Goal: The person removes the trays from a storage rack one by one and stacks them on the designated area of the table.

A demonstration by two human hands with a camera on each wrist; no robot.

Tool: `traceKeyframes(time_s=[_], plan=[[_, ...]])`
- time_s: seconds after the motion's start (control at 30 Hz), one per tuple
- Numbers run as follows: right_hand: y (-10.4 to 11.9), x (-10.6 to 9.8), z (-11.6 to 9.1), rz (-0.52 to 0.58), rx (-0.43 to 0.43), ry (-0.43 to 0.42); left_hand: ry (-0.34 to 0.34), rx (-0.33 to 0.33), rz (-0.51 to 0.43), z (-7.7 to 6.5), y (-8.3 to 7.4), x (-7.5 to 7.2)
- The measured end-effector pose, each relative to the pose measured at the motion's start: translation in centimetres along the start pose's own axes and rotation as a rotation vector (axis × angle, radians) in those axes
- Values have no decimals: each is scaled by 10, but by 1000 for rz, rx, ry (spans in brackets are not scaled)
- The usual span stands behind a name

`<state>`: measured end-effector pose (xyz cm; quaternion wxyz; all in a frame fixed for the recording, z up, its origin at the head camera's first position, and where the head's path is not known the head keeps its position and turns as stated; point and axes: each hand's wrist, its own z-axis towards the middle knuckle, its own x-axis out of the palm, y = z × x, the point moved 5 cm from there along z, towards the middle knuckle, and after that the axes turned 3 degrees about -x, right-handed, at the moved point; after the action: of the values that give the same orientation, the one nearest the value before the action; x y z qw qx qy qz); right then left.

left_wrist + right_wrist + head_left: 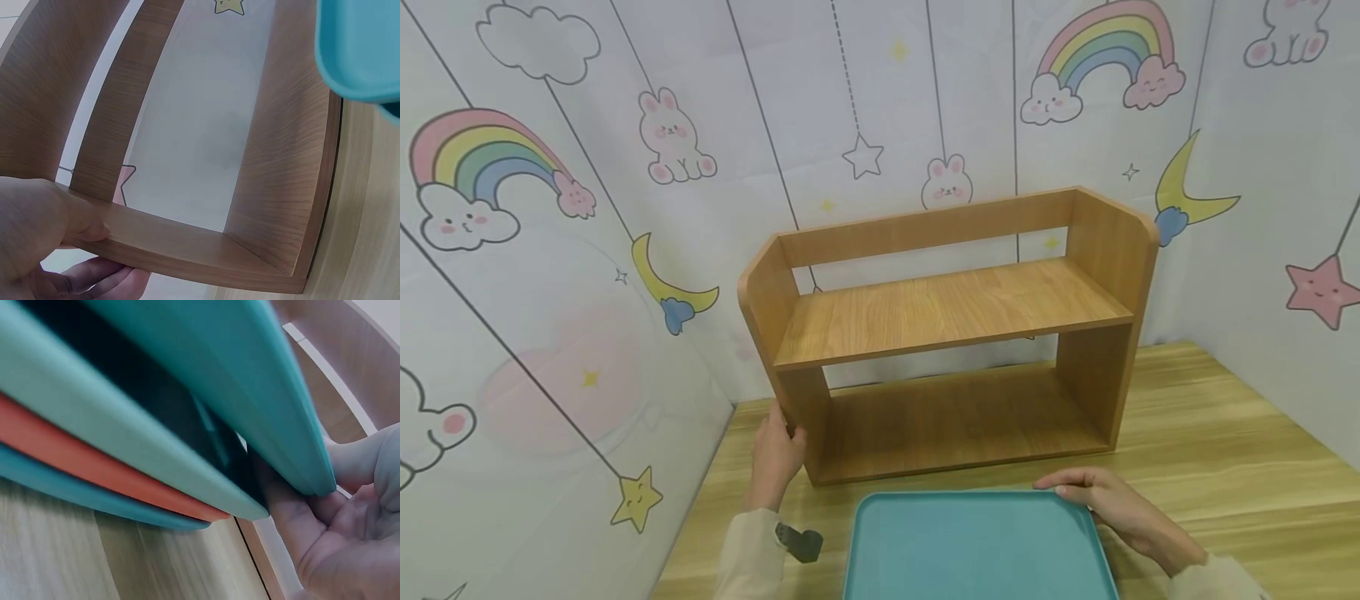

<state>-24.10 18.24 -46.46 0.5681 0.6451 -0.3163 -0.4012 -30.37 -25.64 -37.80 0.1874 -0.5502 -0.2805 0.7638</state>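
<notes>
A two-tier wooden desk shelf [955, 308] stands on the table. My left hand [778, 450] grips the front edge of its left side panel; in the left wrist view the thumb lies on the inner face and the fingers curl round the outside. In front of the shelf is a teal tray [977, 542]. At its far right corner my right hand [1120, 504] holds the rim, thumb above and fingers beneath. The right wrist view shows this tray raised at an angle over a pale green tray [125, 437], a red tray [112, 465] and a blue tray [100, 494], stacked.
A wood-grain table [1225, 467] carries everything. Behind it and at both sides hang white sheets [880, 100] printed with rainbows, bunnies and stars. The shelf's back stands close to the rear sheet. A dark strap end [801, 543] sticks out from the left sleeve.
</notes>
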Motion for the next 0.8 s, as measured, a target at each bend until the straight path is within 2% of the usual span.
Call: traceKeyframes(time_s=[0.4, 0.63, 0.8], plan=[[3, 1, 2, -130, -68, -25, -20, 9, -10, -1, 0, 0], [4, 2, 1, -188, -59, -94, -26, 17, -7, -1, 0, 0], [4, 2, 1, -253, -83, -157, -25, 17, -1, -1, 0, 0]])
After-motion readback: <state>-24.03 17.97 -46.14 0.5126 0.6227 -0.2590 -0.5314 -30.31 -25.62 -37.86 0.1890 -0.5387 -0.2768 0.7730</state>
